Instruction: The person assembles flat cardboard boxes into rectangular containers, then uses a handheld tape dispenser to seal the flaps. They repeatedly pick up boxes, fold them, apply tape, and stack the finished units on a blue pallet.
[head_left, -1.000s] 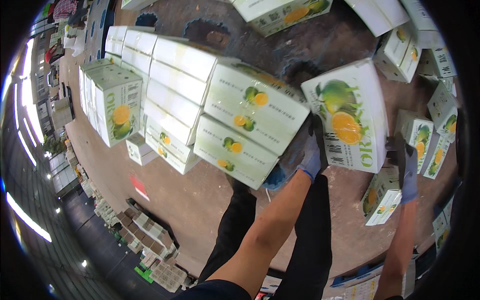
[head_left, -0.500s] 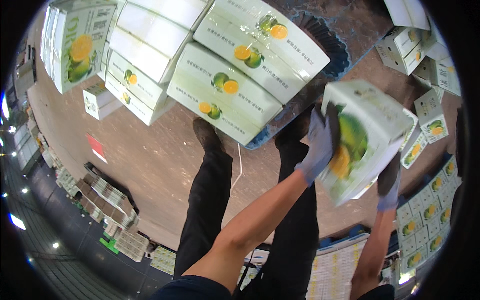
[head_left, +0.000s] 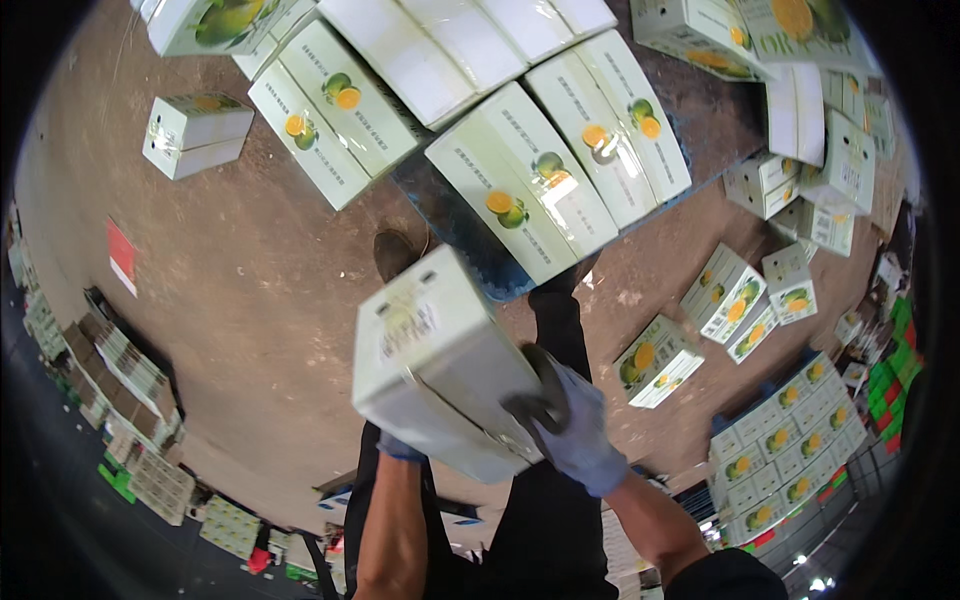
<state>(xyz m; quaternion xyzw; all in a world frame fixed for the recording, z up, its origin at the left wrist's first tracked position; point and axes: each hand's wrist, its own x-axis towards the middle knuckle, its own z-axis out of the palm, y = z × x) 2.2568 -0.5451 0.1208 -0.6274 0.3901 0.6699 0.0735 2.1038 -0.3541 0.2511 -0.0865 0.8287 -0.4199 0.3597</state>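
Note:
A white carton [head_left: 450, 370] with green edges and a taped seam hangs tilted in front of my legs, held between both hands. My right hand [head_left: 575, 425], in a blue glove with dark fingers, grips its right end with the thumb spread over the side. My left hand [head_left: 400, 448] supports the carton from below at the near left; its fingers are hidden behind it. Just beyond, paired cartons [head_left: 525, 185] printed with oranges and green fruit are stacked on a blue pallet [head_left: 490, 265].
A lone carton [head_left: 198, 135] lies on the brown floor at the far left, near a red and white sheet [head_left: 121, 256]. Loose cartons [head_left: 657, 362] lie to the right. A full pallet stack [head_left: 790, 445] stands at the near right. My shoe [head_left: 394, 255] is close to the pallet.
The carton has come from my right to the middle and turned, showing another face. My left hand has passed from its printed side to underneath. The view has swung rightward.

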